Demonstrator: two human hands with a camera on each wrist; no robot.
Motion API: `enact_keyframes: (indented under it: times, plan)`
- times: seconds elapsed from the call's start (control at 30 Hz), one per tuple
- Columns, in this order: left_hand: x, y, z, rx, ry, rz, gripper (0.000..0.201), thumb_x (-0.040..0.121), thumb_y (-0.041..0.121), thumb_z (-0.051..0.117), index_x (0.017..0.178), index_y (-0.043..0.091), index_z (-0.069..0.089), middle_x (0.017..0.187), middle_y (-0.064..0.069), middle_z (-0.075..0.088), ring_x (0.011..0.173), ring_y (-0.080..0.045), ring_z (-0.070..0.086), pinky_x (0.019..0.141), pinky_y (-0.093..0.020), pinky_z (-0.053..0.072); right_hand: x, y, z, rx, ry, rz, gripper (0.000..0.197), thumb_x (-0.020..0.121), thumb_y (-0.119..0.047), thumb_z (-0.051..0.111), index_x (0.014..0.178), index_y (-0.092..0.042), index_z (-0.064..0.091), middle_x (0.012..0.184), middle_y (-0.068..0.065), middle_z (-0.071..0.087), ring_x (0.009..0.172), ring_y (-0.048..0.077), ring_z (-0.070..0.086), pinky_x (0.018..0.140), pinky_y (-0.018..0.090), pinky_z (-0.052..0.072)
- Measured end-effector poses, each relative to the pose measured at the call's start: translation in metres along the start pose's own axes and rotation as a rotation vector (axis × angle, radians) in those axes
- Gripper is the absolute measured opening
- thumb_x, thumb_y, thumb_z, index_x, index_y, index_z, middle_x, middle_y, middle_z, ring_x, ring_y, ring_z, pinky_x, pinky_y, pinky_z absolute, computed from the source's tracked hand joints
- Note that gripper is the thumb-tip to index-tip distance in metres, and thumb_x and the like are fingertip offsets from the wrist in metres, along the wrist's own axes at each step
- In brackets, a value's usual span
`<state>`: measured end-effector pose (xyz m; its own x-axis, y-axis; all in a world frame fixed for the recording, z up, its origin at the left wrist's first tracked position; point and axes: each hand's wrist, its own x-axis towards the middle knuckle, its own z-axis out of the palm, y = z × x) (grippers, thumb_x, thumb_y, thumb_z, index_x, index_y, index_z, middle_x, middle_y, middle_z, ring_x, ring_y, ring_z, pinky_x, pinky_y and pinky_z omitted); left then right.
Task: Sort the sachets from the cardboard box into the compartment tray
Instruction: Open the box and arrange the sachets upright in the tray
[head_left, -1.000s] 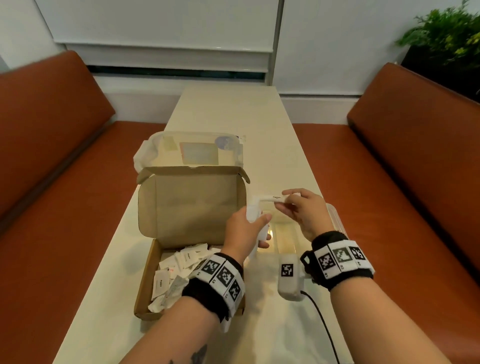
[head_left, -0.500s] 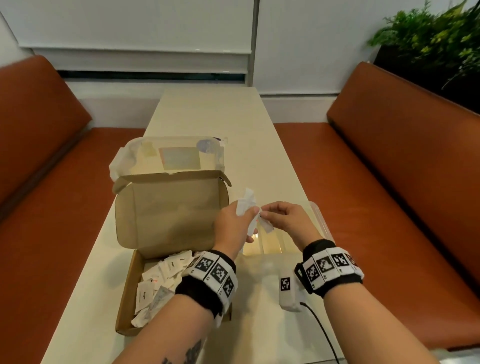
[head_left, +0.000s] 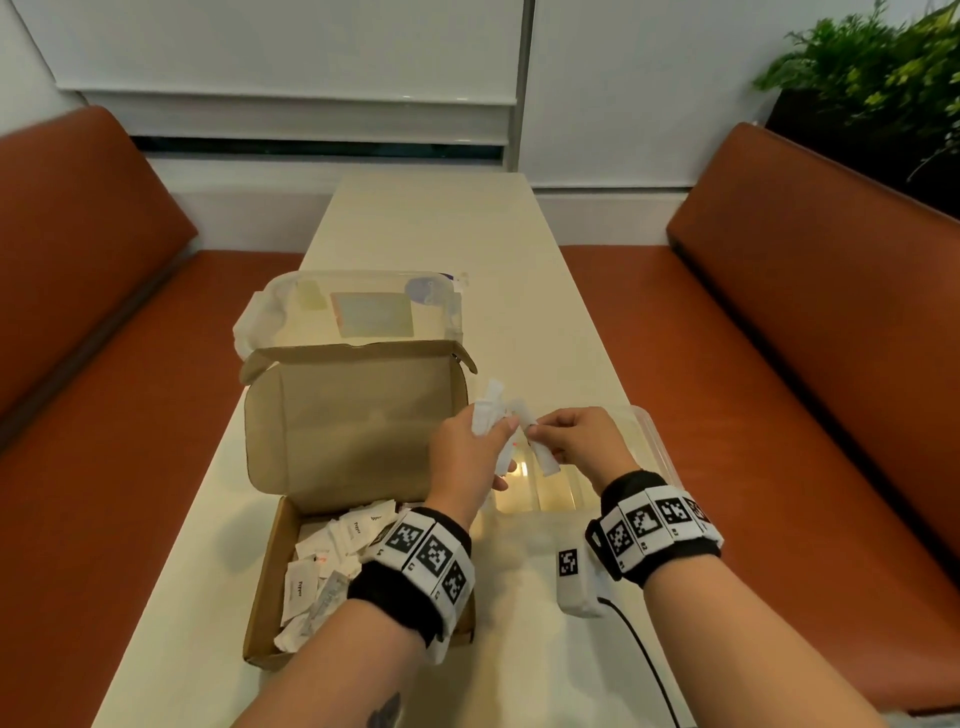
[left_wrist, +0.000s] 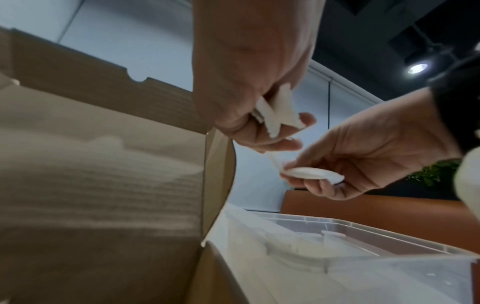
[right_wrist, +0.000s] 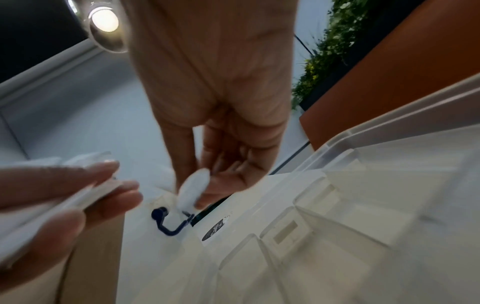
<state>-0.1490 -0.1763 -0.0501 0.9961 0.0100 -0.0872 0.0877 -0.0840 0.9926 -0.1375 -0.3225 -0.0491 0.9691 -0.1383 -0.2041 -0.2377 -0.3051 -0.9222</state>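
An open cardboard box (head_left: 270, 587) on the table holds several white sachets (head_left: 332, 551); its lid stands upright. To its right lies the clear compartment tray (head_left: 654, 441) (left_wrist: 337, 236) (right_wrist: 350, 205). My left hand (head_left: 467, 447) (left_wrist: 259, 115) grips a small bunch of white sachets (head_left: 488, 410) (left_wrist: 275, 109) above the gap between box and tray. My right hand (head_left: 571, 441) (right_wrist: 207, 181) pinches one white sachet (head_left: 543, 452) (left_wrist: 311, 174) (right_wrist: 193, 189) between thumb and fingers, over the tray's left end, close to the left hand.
A clear plastic container lid (head_left: 363, 312) with a white bag lies behind the box. A small white device (head_left: 574, 582) with a black cable sits on the table near my right wrist. Orange benches (head_left: 805, 364) flank the narrow table.
My right hand has come back toward the left hand and now pinches a single sachet hanging downward. The left hand keeps its bunch and has barely moved.
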Motion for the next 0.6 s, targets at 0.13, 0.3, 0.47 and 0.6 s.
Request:
enact_keyframes:
  times: [0.13,0.3,0.47,0.6]
  plan:
    - [0.001,-0.001,-0.005,-0.059,0.07,0.034,0.009,0.089,0.024,0.066,0.093,0.017,0.063,0.084,-0.01,0.066,0.053,-0.011,0.064,0.039,-0.021,0.047,0.016,-0.002,0.014,-0.268,0.065,0.118,0.012,0.079,-0.005,0.071,0.088,0.003,0.069,0.072,0.01,0.066,0.064,0.02,0.063,0.069,0.031,0.057]
    - [0.004,-0.001,-0.011,-0.106,0.109,0.006,0.013,0.088,0.023,0.066,0.096,0.013,0.064,0.084,-0.008,0.066,0.055,-0.016,0.067,0.039,-0.022,0.047,0.021,0.004,0.047,-0.681,0.008,0.085,0.021,0.085,0.003,0.054,0.104,0.0,0.061,0.106,0.016,0.065,0.098,0.029,0.063,0.085,0.032,0.053]
    - [0.003,-0.004,-0.011,-0.101,0.103,0.007,0.011,0.087,0.022,0.067,0.093,0.013,0.065,0.074,-0.005,0.066,0.052,-0.018,0.066,0.039,-0.023,0.047,0.018,0.015,0.067,-0.823,-0.078,0.05,0.018,0.095,-0.004,0.041,0.088,-0.008,0.058,0.099,0.012,0.061,0.085,0.021,0.056,0.073,0.027,0.041]
    - [0.003,-0.007,-0.013,-0.066,0.11,0.018,0.014,0.087,0.025,0.067,0.096,0.014,0.067,0.083,-0.011,0.069,0.064,-0.03,0.069,0.051,-0.038,0.056,0.019,0.022,0.068,-0.78,-0.074,0.073,0.016,0.093,-0.002,0.041,0.081,-0.01,0.05,0.09,0.008,0.054,0.08,0.021,0.05,0.069,0.027,0.039]
